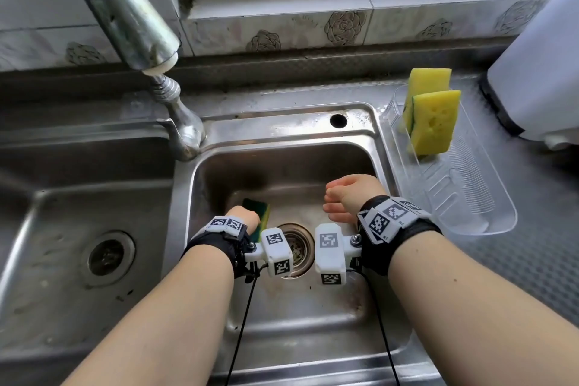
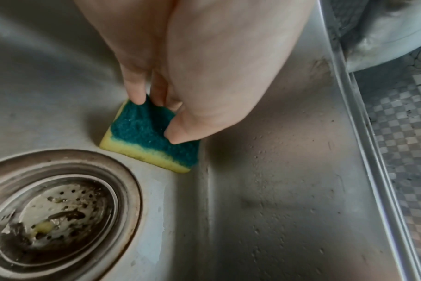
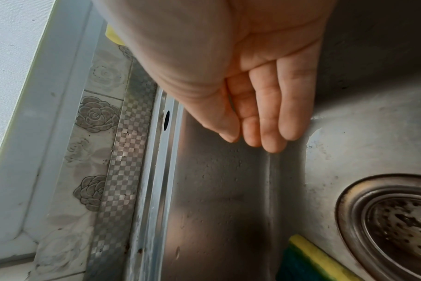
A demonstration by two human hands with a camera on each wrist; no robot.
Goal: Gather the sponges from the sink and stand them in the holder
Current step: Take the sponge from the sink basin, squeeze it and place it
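**Sponge in the sink, ready for lifting**

Sponge [image 2: 147, 136] lies green side up on the floor of the sink [image 2: 289, 190], just beside the drain [image 2: 53, 213], and our left hand [image 2: 180, 62] pinches it: fingertips [image 2: 137, 97] curl over its far edge, the thumb presses on the near corner. Our right hand [image 3: 240, 76] hangs inside the basin, fingers straight and loose, holding nothing.

To do this step well, we judge the pinch should close on the two long faces, so the sponge comes up on edge and already turned for standing. A squeeze that is too light may let a wet sponge slip; too hard will wring water out over the counter. We would lift straight up from between fingers and thumb, clear the rim, then carry it across to the holder [image 1: 470, 197], where two sponges [image 1: 430, 116] already stand at the far end. The free slot looks to be just in front of them. Our right hand could steady the holder.
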